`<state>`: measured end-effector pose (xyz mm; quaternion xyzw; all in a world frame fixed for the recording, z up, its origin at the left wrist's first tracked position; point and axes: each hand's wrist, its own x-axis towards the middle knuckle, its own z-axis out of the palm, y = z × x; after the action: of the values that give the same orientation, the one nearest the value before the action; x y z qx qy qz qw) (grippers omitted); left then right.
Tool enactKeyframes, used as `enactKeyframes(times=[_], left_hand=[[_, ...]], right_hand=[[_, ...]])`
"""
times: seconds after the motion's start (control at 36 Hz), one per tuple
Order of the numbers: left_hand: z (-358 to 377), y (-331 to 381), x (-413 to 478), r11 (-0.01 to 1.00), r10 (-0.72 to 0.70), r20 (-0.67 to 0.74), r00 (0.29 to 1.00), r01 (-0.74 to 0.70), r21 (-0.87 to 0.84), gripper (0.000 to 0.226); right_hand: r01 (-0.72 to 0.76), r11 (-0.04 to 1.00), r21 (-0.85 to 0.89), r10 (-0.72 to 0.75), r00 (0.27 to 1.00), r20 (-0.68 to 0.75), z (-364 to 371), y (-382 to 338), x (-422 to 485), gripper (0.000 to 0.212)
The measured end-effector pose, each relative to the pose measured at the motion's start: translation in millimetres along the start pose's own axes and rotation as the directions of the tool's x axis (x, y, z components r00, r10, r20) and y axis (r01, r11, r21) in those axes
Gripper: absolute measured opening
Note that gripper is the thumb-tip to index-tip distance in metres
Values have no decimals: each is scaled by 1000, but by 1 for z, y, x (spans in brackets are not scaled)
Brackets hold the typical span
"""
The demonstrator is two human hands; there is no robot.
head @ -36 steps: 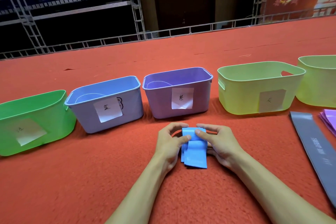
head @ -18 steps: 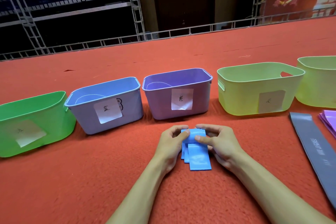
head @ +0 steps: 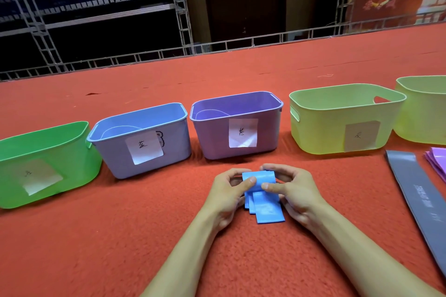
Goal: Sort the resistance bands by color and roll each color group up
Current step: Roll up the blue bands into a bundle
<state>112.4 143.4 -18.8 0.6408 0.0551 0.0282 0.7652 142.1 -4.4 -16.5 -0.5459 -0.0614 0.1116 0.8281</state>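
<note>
While the blue resistance bands (head: 266, 210) lay stacked on the red carpet (head: 120, 236) close before the person, their far end was wound into a short roll, and both hands were curled round it. The left hand (head: 229, 190) gripped the roll's left side, thumb pressed on top and fingers behind. The right hand (head: 294, 188) gripped the right side in the same way. The roll sat between the two hands and touched both. The unrolled tails lay flat and staggered on the carpet, reaching back between the wrists.

Beyond the hands stood a row of labelled bins: a green bin (head: 72, 152), a blue bin (head: 176, 142), a purple bin (head: 214, 142) almost straight behind the roll, and a yellow bin (head: 318, 137). Well apart to the right of the right hand, a grey band (head: 420, 200) lay flat, with purple bands (head: 438, 159) just beside it.
</note>
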Motion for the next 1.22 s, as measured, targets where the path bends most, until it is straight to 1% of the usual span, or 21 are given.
enactKeyframes(times=[0.14,0.25,0.33,0.44,0.58,0.67,0.83,0.94,1.03,1.14,1.22], left_hand=[[-2,-2,0,1000,5,-18,1000,-5,-5,22],[-1,-1,0,999,23,-39,999,-24,-29,25],[-2,0,0,998,57,-66,996,-58,-11,29],[-3,0,0,996,84,-67,994,-84,13,33],[-3,-2,0,993,118,-13,993,-118,-22,41],[-3,-2,-1,992,124,3,992,-124,-15,39],[-2,1,-4,995,95,45,994,-94,-20,39],[1,4,-7,999,34,79,996,-34,6,49],[1,3,-6,1000,17,89,996,-18,12,52],[1,3,-7,999,27,97,995,-30,27,51],[1,3,-5,997,71,58,996,-71,7,42]], right_hand=[[-61,998,-17,61,998,7,0,-1,1,47],[-103,993,-63,103,995,-4,0,-3,0,51],[-128,989,-79,130,991,20,2,-6,-2,47],[-140,989,-47,142,990,27,3,-8,-3,38],[-125,990,-70,126,992,0,3,-8,-3,28],[-110,991,-83,110,994,-4,2,-7,-3,26],[-96,991,-98,97,995,10,-2,-6,-2,33],[-93,994,-62,95,995,29,-2,-6,-2,36],[-90,995,-47,92,995,38,-4,-5,-1,39],[-80,997,-10,81,995,53,-4,-6,-1,40],[-74,997,-7,75,995,64,-3,-7,-2,39]])
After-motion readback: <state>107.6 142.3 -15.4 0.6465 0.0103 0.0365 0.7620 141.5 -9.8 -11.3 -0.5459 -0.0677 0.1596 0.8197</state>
